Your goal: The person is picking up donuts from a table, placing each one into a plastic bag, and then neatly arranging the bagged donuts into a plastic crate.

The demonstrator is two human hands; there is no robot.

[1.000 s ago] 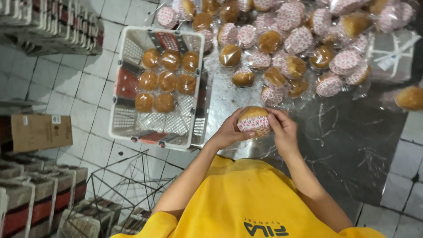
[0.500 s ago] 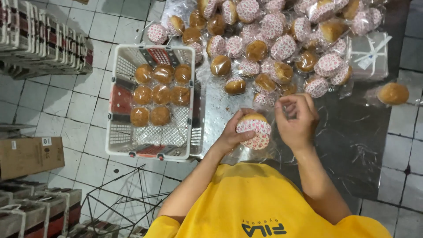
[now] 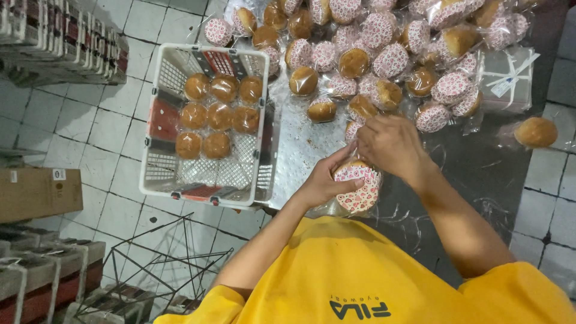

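My left hand [image 3: 327, 180] grips a bagged bun in a red-dotted paper cup [image 3: 359, 186], held on its side just above the metal table [image 3: 303, 150]. My right hand [image 3: 390, 144] is closed over the top of that bag, pinching its plastic. A heap of wrapped buns [image 3: 372, 48] lies on the table just beyond both hands. One bare bun [image 3: 536, 132] lies apart at the right.
A white plastic basket [image 3: 157, 147] with several wrapped buns [image 3: 217, 114] sits left of the table. Stacked trays [image 3: 60, 36] stand at top left. A cardboard box [image 3: 39, 193] and a wire rack [image 3: 156, 270] are at lower left on the tiled floor.
Both hands held the bun together a second ago. The right hand lifted off, then came back onto the top of the bag. The bun has turned onto its side.
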